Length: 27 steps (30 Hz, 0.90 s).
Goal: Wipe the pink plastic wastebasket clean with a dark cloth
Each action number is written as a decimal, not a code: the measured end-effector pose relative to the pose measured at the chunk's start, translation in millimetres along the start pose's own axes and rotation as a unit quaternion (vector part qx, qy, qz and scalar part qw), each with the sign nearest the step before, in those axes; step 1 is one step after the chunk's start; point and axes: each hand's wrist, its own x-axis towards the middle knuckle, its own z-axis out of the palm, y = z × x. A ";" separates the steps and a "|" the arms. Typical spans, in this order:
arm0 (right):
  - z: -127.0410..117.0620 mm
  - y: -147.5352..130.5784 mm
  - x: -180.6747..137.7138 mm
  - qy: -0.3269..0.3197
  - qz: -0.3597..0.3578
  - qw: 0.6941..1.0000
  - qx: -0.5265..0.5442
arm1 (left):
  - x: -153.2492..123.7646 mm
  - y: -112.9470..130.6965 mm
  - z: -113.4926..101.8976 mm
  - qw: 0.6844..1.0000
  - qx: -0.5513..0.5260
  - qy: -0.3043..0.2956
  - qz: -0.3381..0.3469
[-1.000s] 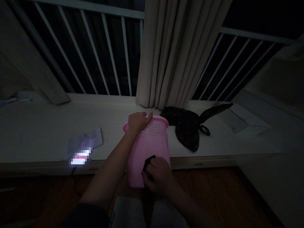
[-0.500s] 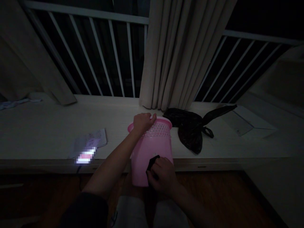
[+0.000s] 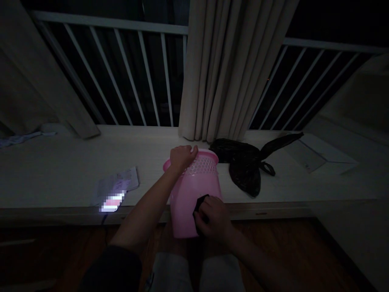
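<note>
A pink waste bin (image 3: pixel 189 205) with a honeycomb mesh band under its rim leans against the edge of the pale window ledge, above my knees. My left hand (image 3: pixel 182 157) is closed over the bin's rim, thumb toward the right. Low on the bin's near side, my right hand (image 3: pixel 214 217) presses a dark piece of what looks like black cloth (image 3: pixel 199 202) against the wall. Its fingers are bent around the cloth, and part of the cloth is hidden beneath them. The inside of the bin cannot be seen.
Right of the bin, a knotted black plastic bag (image 3: pixel 246 174) lies on the window ledge (image 3: pixel 152 140). A white box (image 3: pixel 322 156) sits beyond it. On the left are papers (image 3: pixel 129 178) and a lit phone (image 3: pixel 113 202) with a cable. Curtains (image 3: pixel 209 73) hang before white railings (image 3: pixel 146 73).
My right hand has slid the black cloth a little rightward along the bin's side. My left hand keeps its hold on the rim, and the bin's lower end has shifted slightly right.
</note>
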 end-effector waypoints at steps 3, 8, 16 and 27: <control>-1.8 5.7 6.3 -0.002 0.015 1.000 -0.008 | 0.4 0.1 0.8 1.000 0.002 0.001 -0.001; 0.4 22.5 26.6 0.011 0.060 0.998 0.006 | 2.1 -0.4 3.6 1.000 -0.002 0.008 0.002; 10.9 40.2 76.7 -0.013 0.072 0.997 -0.038 | 4.5 2.6 5.9 1.000 0.008 0.027 0.000; 14.2 13.4 70.4 -0.079 0.037 0.993 -0.079 | 4.0 2.2 5.8 1.000 -0.008 0.019 -0.010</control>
